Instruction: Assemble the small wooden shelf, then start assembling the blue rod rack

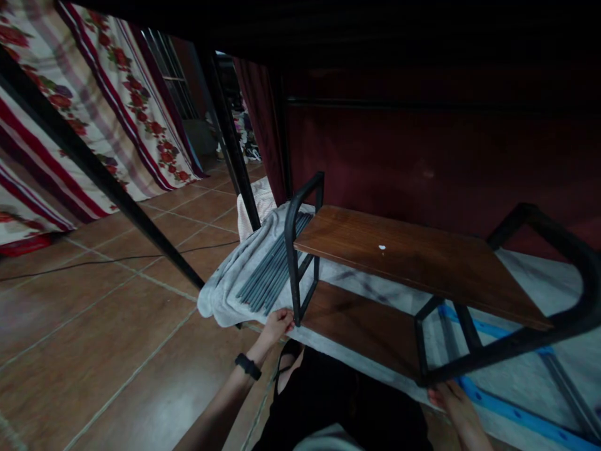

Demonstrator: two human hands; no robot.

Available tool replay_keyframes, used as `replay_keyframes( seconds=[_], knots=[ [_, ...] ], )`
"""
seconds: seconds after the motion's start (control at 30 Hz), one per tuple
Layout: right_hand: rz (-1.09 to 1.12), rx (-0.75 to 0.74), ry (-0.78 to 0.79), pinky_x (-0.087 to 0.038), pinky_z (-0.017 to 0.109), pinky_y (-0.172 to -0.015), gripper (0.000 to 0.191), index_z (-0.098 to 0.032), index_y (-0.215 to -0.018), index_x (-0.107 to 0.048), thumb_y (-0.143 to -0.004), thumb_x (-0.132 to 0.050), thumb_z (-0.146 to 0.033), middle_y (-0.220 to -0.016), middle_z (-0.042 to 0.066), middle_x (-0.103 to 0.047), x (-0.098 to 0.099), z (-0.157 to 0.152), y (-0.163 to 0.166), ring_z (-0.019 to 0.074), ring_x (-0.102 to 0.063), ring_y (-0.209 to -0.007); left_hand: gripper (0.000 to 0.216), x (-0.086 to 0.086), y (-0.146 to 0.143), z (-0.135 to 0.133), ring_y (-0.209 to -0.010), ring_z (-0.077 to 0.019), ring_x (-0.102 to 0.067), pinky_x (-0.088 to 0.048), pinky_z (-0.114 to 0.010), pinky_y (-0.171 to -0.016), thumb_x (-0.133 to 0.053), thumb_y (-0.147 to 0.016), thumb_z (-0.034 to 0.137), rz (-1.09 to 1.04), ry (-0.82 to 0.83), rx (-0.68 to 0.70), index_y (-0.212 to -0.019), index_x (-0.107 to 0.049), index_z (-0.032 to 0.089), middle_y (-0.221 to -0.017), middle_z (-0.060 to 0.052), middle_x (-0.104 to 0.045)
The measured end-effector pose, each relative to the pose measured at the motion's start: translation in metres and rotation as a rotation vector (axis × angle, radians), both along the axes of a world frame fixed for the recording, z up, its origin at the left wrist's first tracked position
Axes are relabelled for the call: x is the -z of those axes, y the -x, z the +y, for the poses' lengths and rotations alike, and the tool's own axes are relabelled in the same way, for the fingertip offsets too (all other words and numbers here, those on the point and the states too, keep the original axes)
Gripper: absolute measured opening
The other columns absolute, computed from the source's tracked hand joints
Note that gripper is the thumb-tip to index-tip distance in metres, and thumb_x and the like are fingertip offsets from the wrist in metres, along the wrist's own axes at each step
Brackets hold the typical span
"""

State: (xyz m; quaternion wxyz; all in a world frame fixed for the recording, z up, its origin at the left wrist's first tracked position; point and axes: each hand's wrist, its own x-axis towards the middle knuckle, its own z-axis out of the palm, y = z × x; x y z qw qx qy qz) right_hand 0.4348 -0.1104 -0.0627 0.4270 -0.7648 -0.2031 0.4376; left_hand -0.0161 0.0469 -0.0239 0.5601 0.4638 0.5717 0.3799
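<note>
A two-tier shelf with brown wooden boards and a black metal frame stands on a grey cloth. My left hand is closed around the foot of the frame's left front leg, a black band on its wrist. At the shelf's right front corner, my right hand grips the bottom of the frame under the lower rail; its fingers are partly hidden. Several grey metal rods lie in a bundle on the cloth just left of the shelf.
The grey cloth covers part of a brown tiled floor. A slanted black bar crosses at the left. Floral curtains hang at the back left, and a dark red wall is behind the shelf. A blue strip lies at the lower right.
</note>
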Motion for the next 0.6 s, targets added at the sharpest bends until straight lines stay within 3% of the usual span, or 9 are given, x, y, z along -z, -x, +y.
replay_keyframes(
  seconds=[0.33,0.6],
  knots=[
    [-0.071,-0.068,-0.047,-0.058,0.041,-0.066,0.034,-0.025,-0.073,-0.061,-0.054,-0.062,-0.053,-0.069,0.007,-0.068,-0.008,0.001,0.008,0.026,-0.066,-0.064,0.033,-0.014,0.0,-0.005,-0.052,-0.0104,-0.05,-0.035,-0.023,-0.051,-0.073,-0.063,0.046,-0.051,0.078,-0.009,-0.068,-0.061,0.016,-0.06,0.0,-0.06],
    [-0.072,-0.09,-0.138,-0.052,0.034,-0.063,0.031,-0.022,-0.074,-0.063,-0.061,-0.062,-0.05,-0.064,0.002,-0.061,0.001,-0.001,0.013,0.0189,-0.058,-0.061,0.041,-0.015,0.005,0.002,-0.054,-0.0101,-0.052,-0.037,-0.022,-0.053,-0.081,-0.052,0.049,-0.05,0.13,0.002,-0.066,-0.062,0.016,-0.061,0.0,-0.063]
  ],
)
